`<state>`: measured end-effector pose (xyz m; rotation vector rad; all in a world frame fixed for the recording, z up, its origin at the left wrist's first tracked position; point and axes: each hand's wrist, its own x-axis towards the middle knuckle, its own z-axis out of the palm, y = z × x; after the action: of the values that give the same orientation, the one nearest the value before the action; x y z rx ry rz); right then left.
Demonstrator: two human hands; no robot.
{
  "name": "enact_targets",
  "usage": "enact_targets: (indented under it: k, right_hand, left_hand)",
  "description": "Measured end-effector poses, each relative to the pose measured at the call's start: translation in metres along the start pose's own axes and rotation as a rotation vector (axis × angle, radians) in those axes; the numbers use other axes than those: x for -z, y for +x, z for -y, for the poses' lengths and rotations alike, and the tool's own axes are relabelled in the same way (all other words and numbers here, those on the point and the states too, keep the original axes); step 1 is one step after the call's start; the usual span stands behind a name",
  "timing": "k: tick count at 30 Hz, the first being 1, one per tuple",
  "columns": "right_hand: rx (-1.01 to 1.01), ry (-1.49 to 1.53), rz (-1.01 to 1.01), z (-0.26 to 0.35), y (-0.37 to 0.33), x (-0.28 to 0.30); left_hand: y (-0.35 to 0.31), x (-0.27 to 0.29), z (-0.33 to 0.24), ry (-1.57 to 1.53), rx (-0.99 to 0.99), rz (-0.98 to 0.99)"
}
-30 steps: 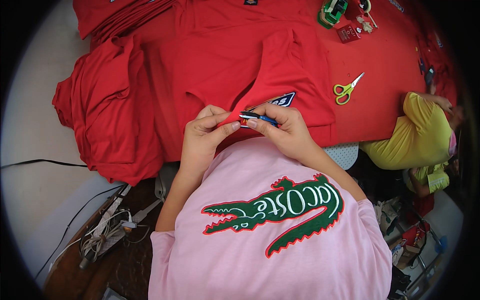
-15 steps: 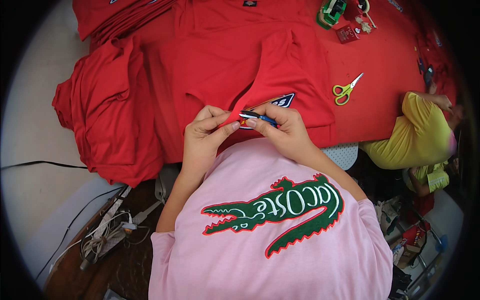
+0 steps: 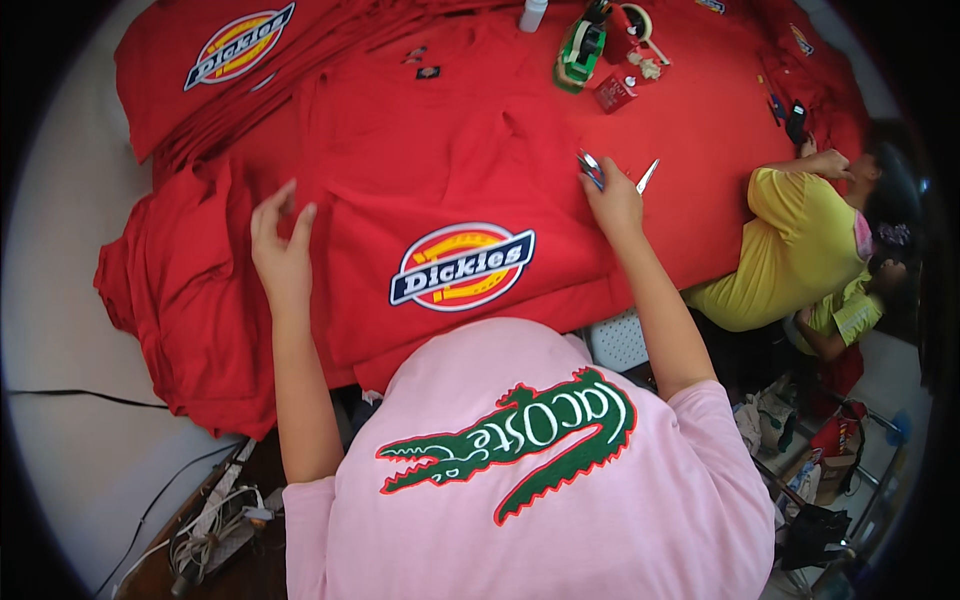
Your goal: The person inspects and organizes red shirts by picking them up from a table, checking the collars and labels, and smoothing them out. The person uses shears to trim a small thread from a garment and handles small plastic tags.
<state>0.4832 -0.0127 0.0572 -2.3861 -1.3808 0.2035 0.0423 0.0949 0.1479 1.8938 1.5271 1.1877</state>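
Observation:
A red T-shirt (image 3: 400,180) lies spread out in front of me, its round printed badge (image 3: 462,266) facing up near the table's front edge. At the shirt's left side my left hand (image 3: 280,245) is open, thumb and fingers apart, with nothing in it. My right hand (image 3: 612,205) is closed around small blue-handled thread snips (image 3: 590,168) by the shirt's right side; their blades show above the fingers. Just beyond that hand, the silver blades of a pair of scissors (image 3: 649,176) rest on the table, their handles hidden.
A crumpled heap of red shirts (image 3: 180,290) lies at the left, and a folded stack (image 3: 165,95) behind it. At the back stand a green tape dispenser (image 3: 580,55), a small red box (image 3: 615,93) and a white bottle (image 3: 533,14). A person in yellow (image 3: 800,240) sits at the right.
My hands have moved apart; the left has let go of the red cloth, and the right keeps the snips. The shirt now lies flat, its badge showing whole.

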Motion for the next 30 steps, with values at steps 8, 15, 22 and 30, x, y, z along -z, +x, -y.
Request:
enact_targets:
  k: [8, 15, 22, 30]
  right_hand:
    - [0.232, 0.093, -0.097, -0.049, -0.042, 0.024]
    - [0.112, 0.374, 0.334, -0.044, -0.090, 0.023]
    - [0.334, 0.070, 0.609, -0.044, -0.061, 0.052]
    - [0.405, 0.221, 0.790, -0.053, -0.012, 0.093]
  left_hand:
    - [-0.131, 0.032, 0.068, 0.000, 0.444, 0.265]
    - [-0.195, 0.046, 0.080, 0.075, 0.497, 0.326]
    - [-0.159, 0.071, 0.067, 0.554, -0.001, 0.627]
    - [-0.118, 0.105, 0.094, 0.477, 0.007, 0.899]
